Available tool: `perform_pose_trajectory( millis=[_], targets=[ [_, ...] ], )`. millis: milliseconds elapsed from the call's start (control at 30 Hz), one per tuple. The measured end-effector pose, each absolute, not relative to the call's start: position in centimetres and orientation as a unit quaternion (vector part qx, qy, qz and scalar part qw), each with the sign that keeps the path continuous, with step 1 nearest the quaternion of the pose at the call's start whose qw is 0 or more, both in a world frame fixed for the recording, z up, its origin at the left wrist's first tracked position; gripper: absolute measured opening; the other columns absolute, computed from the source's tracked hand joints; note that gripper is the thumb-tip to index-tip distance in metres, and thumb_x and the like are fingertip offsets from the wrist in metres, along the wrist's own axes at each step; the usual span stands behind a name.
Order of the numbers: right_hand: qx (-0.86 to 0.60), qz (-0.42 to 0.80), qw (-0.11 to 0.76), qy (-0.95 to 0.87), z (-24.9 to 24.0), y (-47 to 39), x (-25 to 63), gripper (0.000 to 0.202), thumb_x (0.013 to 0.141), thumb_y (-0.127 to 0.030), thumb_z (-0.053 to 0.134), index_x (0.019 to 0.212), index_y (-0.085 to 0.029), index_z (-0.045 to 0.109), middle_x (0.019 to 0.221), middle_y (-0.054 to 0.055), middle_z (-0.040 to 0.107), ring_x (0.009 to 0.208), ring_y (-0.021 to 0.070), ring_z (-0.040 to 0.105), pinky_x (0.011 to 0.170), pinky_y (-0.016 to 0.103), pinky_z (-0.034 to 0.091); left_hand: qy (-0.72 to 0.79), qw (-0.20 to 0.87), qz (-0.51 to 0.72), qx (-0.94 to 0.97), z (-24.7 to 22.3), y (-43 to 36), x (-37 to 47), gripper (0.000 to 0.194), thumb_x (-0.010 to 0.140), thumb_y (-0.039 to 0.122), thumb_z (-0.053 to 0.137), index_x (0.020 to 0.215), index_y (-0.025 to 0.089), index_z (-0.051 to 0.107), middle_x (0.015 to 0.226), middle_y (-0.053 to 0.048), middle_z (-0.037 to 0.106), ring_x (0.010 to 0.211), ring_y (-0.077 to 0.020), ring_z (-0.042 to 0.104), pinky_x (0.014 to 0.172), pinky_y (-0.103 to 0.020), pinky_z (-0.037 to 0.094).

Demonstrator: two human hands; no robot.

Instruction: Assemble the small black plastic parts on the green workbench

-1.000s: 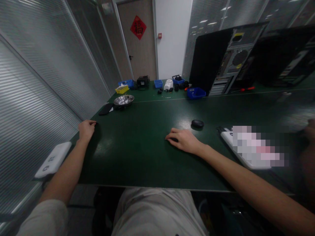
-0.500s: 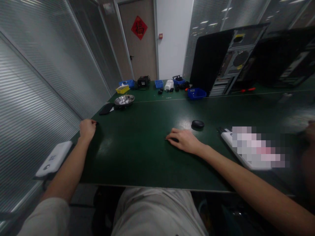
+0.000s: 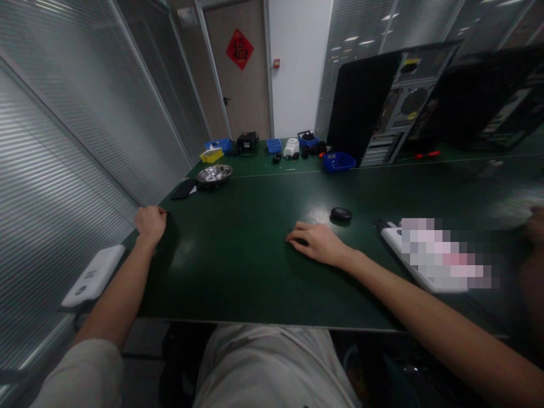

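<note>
My left hand (image 3: 149,222) rests curled in a loose fist on the left edge of the dark green table (image 3: 255,272), with nothing visible in it. At the table's middle my right hand (image 3: 318,242) lies palm down, its fingers closed over a small black object (image 3: 298,242) whose thin tip sticks out to the left. A black oval object (image 3: 341,213) lies just beyond my right hand, apart from it.
A white device (image 3: 425,266) lies right of my right hand, and another white device (image 3: 91,276) sits off the left edge. Further back are a metal bowl (image 3: 215,173), blue bins (image 3: 339,161), a yellow bin (image 3: 211,154) and open computer towers (image 3: 382,102). Another person's hand (image 3: 538,222) shows at the right edge.
</note>
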State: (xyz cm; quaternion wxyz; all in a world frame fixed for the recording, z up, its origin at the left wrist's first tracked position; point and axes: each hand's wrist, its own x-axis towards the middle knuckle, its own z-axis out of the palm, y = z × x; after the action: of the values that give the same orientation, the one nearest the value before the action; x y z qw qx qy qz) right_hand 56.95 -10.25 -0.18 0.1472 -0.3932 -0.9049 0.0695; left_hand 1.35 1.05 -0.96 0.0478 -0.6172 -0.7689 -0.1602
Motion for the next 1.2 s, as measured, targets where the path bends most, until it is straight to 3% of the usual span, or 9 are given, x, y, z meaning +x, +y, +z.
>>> perform_pose_trajectory(
  millis=[133, 300, 500, 667, 800, 933, 1200],
  targets=[
    [-0.398, 0.069, 0.153, -0.902, -0.2, -10.3, 56.9, 0.027, 0.103, -0.034, 0.054, 0.119, -0.026, 0.073, 0.111, 0.005, 0.067, 0.083, 0.0157, 0.063, 0.07, 0.028, 0.041, -0.805, 0.081, -0.172, -0.563, -0.9, 0.4, 1.7, 0.025, 0.093, 0.027, 0.063, 0.107, 0.007, 0.07, 0.086, -0.007, 0.06, 0.096, -0.0243, 0.054, 0.088, -0.037, 0.041],
    [-0.414, 0.08, 0.172, -0.89, -0.2, -10.4, 56.5, 0.021, 0.102, -0.036, 0.055, 0.108, -0.023, 0.071, 0.107, 0.004, 0.067, 0.077, 0.0145, 0.061, 0.068, 0.028, 0.038, -0.76, 0.018, -0.223, -0.611, 0.1, 0.1, 5.3, 0.028, 0.094, 0.033, 0.065, 0.109, 0.012, 0.074, 0.101, -0.01, 0.07, 0.098, -0.0263, 0.061, 0.087, -0.037, 0.045],
    [-0.419, 0.093, 0.192, -0.883, -0.5, -10.4, 56.5, 0.02, 0.102, -0.039, 0.056, 0.107, -0.022, 0.065, 0.104, 0.003, 0.069, 0.077, 0.015, 0.06, 0.068, 0.028, 0.036, -0.503, -0.154, -0.243, -0.815, 0.7, -3.6, 19.3, 0.024, 0.093, 0.043, 0.069, 0.105, 0.023, 0.078, 0.112, -0.007, 0.072, 0.099, -0.023, 0.066, 0.086, -0.036, 0.052],
    [-0.42, 0.097, 0.193, -0.882, -0.5, -10.6, 56.3, 0.02, 0.103, -0.04, 0.053, 0.107, -0.022, 0.062, 0.097, 0.003, 0.071, 0.075, 0.0162, 0.061, 0.068, 0.028, 0.034, -0.347, -0.266, -0.221, -0.872, -0.4, -8.0, 29.0, 0.015, 0.092, 0.036, 0.072, 0.098, 0.022, 0.075, 0.1, -0.005, 0.073, 0.093, -0.0208, 0.066, 0.082, -0.033, 0.052],
    [-0.416, 0.099, 0.182, -0.885, -0.1, -10.9, 56.0, 0.017, 0.102, -0.037, 0.054, 0.105, -0.022, 0.062, 0.094, 0.003, 0.071, 0.076, 0.0166, 0.062, 0.069, 0.028, 0.034, -0.373, -0.306, -0.245, -0.841, -1.2, -8.7, 30.2, 0.023, 0.09, 0.035, 0.074, 0.108, 0.021, 0.07, 0.099, -0.005, 0.072, 0.085, -0.0184, 0.065, 0.071, -0.029, 0.05],
    [-0.413, 0.101, 0.179, -0.887, 0.2, -11.1, 55.9, 0.015, 0.1, -0.035, 0.056, 0.103, -0.022, 0.063, 0.095, 0.003, 0.071, 0.075, 0.0159, 0.061, 0.069, 0.028, 0.034, -0.357, -0.305, -0.251, -0.847, -1.1, -8.7, 29.8, 0.035, 0.091, 0.034, 0.074, 0.124, 0.023, 0.069, 0.109, -0.006, 0.073, 0.094, -0.0195, 0.066, 0.075, -0.03, 0.05],
    [-0.413, 0.09, 0.168, -0.891, 0.4, -11.4, 55.6, 0.015, 0.1, -0.035, 0.056, 0.101, -0.022, 0.063, 0.094, 0.003, 0.07, 0.073, 0.0157, 0.059, 0.066, 0.028, 0.032, -0.335, -0.28, -0.254, -0.863, -1.3, -8.7, 29.6, 0.024, 0.097, 0.037, 0.069, 0.113, 0.022, 0.078, 0.108, -0.007, 0.074, 0.084, -0.0176, 0.064, 0.075, -0.03, 0.05]
  ],
)
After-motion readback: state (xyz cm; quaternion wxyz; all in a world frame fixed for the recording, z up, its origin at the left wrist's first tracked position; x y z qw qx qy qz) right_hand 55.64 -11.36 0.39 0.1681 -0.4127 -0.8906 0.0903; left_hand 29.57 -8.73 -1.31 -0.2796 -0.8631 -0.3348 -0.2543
